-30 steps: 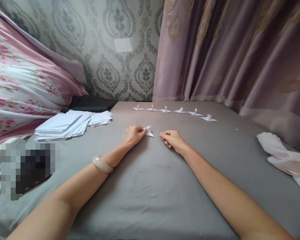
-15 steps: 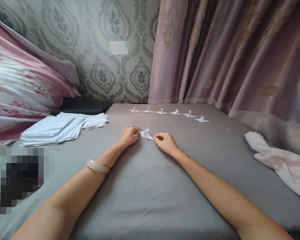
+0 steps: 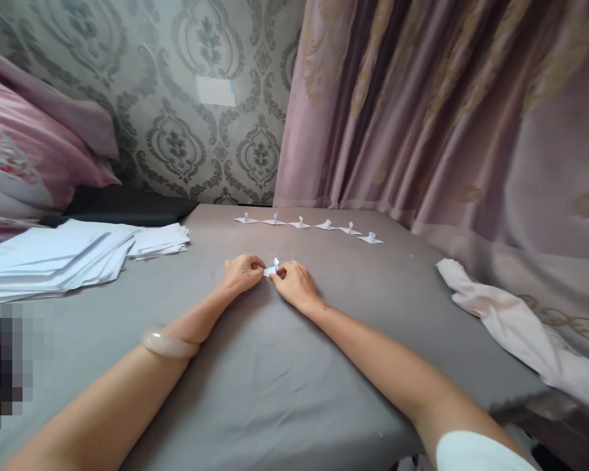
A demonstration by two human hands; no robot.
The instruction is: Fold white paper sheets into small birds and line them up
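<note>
I read this as room in home: ornate wallpaper (image 3: 177, 140) across upper left and top centre, gold-patterned mauve curtains (image 3: 412, 124) filling upper right, pink-and-white floral fabric (image 3: 17, 167) draped along left edge, grey cloth-covered table (image 3: 285, 386) spanning middle and lower part of frame.

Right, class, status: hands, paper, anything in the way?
Left hand, right hand: both pinching origami figure. Hands partly hiding it. Six similar figures beyond, out of the way.
</note>
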